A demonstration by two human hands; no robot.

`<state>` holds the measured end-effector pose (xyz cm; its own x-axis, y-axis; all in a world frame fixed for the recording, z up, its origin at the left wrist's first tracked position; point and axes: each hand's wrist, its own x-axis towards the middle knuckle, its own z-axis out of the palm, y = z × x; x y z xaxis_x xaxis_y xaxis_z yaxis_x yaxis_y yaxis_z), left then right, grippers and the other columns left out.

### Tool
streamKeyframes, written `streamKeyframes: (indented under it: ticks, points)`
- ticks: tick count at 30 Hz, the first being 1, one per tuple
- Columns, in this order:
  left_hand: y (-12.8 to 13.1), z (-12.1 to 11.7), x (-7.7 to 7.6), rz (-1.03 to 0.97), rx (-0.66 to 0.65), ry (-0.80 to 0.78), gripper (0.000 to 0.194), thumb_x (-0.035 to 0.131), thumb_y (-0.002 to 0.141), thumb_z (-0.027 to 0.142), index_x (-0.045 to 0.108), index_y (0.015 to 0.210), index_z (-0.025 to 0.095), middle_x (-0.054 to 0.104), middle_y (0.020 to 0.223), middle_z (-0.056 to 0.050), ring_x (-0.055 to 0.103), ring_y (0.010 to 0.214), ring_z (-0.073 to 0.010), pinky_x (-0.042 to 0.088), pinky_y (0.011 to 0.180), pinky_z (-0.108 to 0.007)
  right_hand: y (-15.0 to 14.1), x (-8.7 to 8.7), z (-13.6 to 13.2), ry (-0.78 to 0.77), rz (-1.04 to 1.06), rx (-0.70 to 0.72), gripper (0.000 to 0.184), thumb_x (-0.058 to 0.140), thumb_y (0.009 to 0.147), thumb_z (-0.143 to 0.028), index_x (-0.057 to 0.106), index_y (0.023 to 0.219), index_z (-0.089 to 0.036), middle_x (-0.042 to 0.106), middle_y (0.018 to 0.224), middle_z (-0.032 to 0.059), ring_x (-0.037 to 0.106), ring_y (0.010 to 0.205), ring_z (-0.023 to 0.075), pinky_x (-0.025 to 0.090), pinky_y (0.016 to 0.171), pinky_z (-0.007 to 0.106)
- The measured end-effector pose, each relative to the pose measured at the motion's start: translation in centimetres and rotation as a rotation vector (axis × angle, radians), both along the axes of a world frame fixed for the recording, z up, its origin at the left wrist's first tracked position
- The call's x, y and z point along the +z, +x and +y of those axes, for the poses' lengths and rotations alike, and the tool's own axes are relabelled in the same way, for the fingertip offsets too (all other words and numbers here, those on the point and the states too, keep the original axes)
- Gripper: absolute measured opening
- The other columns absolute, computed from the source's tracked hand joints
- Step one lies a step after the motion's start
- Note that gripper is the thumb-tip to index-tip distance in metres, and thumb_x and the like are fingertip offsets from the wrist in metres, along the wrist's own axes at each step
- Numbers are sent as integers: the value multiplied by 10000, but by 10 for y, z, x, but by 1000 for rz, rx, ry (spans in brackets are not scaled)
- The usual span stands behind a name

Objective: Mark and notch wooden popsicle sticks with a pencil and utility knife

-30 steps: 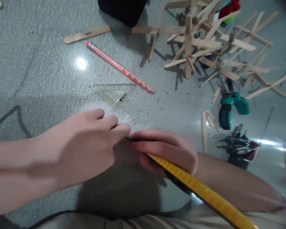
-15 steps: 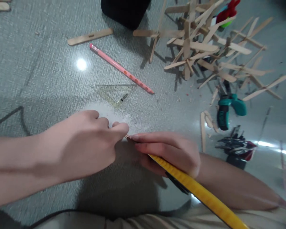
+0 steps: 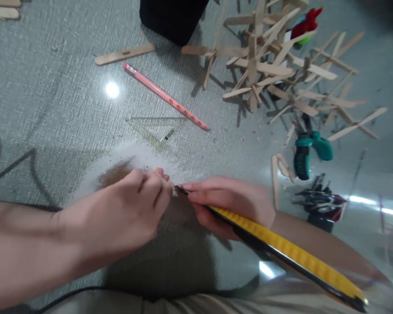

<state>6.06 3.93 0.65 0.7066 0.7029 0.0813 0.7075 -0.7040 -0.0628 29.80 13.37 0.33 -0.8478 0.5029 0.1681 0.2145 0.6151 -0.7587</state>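
Note:
My left hand (image 3: 127, 213) is curled, its fingertips pinched on a small wooden stick piece (image 3: 172, 187) whose tip barely shows. My right hand (image 3: 232, 205) grips a long yellow and black utility knife (image 3: 281, 250), its blade tip (image 3: 180, 189) meeting the stick just in front of my left fingers. Both hands rest low over the grey textured floor (image 3: 52, 109), beside a pale patch of white dust (image 3: 140, 157).
A pink pencil (image 3: 166, 97) and a clear set square (image 3: 153, 128) lie beyond my hands. A glued structure of wooden sticks (image 3: 281, 69) spreads at the upper right, with teal-handled pliers (image 3: 309, 148), a dark tool (image 3: 321, 203), loose sticks (image 3: 124, 53) and a black container (image 3: 173, 15).
My left fingers curled tighter and the hand drew back slightly, uncovering more white dust. The knife tilted, its black edge and blade tip now showing at the stick.

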Motion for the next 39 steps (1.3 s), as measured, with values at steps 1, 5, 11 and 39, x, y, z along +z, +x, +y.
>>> streamKeyframes:
  ticks: [1, 5, 11, 39]
  points:
    - [1, -2, 0, 17, 3, 22, 402, 472, 950, 140, 668, 1275, 8, 730, 1237, -168, 652, 1033, -271, 458, 851, -377, -2, -2, 0, 48, 15, 30, 199, 690, 912, -158, 673, 1079, -264, 831, 1037, 66, 812, 781, 175, 674, 634, 218]
    - [7, -14, -2, 88, 63, 104, 463, 479, 1031, 195, 598, 1344, -124, 726, 1271, -254, 710, 1054, -305, 517, 899, -407, -5, -7, 4, 115, 87, 38, 238, 628, 902, -101, 647, 1094, -239, 826, 960, 75, 816, 823, 192, 695, 667, 254]
    - [12, -20, -5, 14, 88, 141, 471, 531, 1021, 249, 654, 1300, -110, 722, 1301, -251, 736, 1148, -340, 615, 839, -383, -4, -11, 8, 82, 134, 19, 197, 648, 905, -112, 646, 1074, -212, 811, 982, 101, 814, 867, 188, 683, 734, 263]
    - [4, -8, -5, -33, 94, 64, 481, 414, 1082, 266, 648, 1315, -84, 683, 1357, -252, 724, 1211, -353, 623, 959, -430, -6, -14, 9, 71, 145, 23, 214, 572, 961, -154, 650, 1150, -220, 818, 903, 81, 791, 788, 182, 661, 727, 311]
